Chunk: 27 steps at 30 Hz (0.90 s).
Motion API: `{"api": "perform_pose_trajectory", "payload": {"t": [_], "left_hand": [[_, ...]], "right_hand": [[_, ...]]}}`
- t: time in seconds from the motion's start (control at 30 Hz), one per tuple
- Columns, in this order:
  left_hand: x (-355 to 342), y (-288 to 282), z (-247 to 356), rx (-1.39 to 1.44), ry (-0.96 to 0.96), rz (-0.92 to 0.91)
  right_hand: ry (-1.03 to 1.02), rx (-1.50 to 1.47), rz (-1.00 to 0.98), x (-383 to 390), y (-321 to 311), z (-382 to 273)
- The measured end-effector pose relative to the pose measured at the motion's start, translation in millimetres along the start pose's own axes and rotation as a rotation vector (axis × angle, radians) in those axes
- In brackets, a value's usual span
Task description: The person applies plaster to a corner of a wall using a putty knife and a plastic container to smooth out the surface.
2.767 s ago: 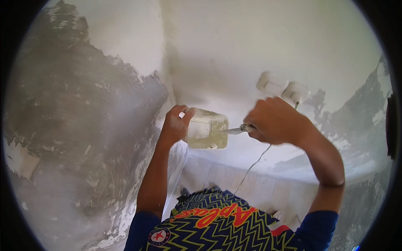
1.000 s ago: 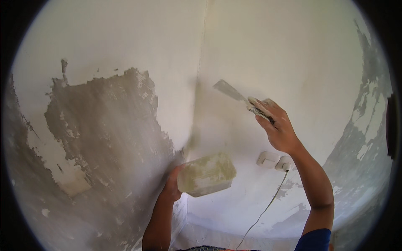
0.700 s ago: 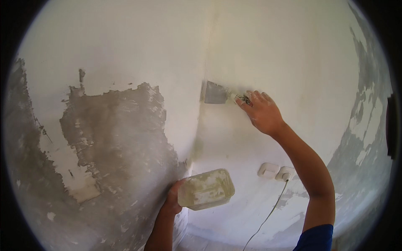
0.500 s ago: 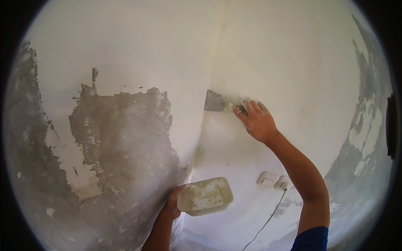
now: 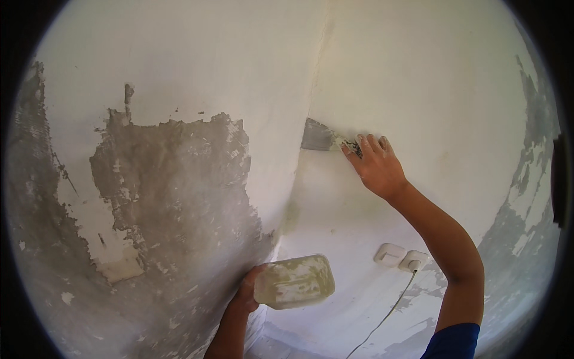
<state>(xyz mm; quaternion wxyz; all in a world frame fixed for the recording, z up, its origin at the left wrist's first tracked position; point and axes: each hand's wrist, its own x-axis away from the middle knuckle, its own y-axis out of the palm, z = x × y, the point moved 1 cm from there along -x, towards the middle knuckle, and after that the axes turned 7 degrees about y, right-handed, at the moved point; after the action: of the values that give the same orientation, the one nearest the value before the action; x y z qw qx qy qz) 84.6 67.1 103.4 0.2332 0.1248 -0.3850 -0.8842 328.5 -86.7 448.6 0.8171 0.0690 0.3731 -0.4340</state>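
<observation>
In the head view, the right hand [image 5: 382,172], fingers [image 5: 373,143] clenched on the handle [image 5: 355,147], holds a grey-bladed putty knife [image 5: 317,136] against the wall [image 5: 412,90] at the corner [image 5: 297,173], and the left hand [image 5: 246,291] grips a white-smeared greenish plastic tub [image 5: 295,281].

On the putty knife blade [image 5: 317,136], dull metal by the look, fairly smooth throughout. Around the handle [image 5: 351,145], rough and pale-crusted; can't tell the material beneath. On the tub [image 5: 295,280], smooth translucent plastic by appearance, low sheen, streaked chalky and matt. Over the left wall [image 5: 185,90], smooth matt white, broken by a coarse cement-like patch [image 5: 179,173], ragged and flaky along the margins. Across the right wall [image 5: 394,78], similar chalky finish. On the switch [image 5: 389,255] and socket [image 5: 414,261], smooth plastic, slightly glossy. On the sleeve [image 5: 452,342], plain matt cloth.
</observation>
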Motion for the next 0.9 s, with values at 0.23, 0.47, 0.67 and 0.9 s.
{"api": "perform_pose_trajectory", "payload": {"t": [0.23, 0.47, 0.67, 0.9], "left_hand": [[-6.8, -5.4, -5.8, -0.018, 0.009, 0.040], [-18.4, -2.3, -21.5, -0.004, 0.012, -0.036], [-30.5, -10.3, -25.0, -0.028, 0.110, -0.138], [-63.4, 2.4, -55.9, 0.107, 0.082, -0.315]], "right_hand": [[-0.001, 0.110, -0.056, -0.4, -2.0, -21.4], [-0.180, 0.144, 0.072, 0.1, 11.5, 4.7], [-0.209, 0.193, -0.010, -16.1, 2.3, -9.9], [-0.277, 0.333, -0.218, -31.1, -26.6, -14.9]]}}
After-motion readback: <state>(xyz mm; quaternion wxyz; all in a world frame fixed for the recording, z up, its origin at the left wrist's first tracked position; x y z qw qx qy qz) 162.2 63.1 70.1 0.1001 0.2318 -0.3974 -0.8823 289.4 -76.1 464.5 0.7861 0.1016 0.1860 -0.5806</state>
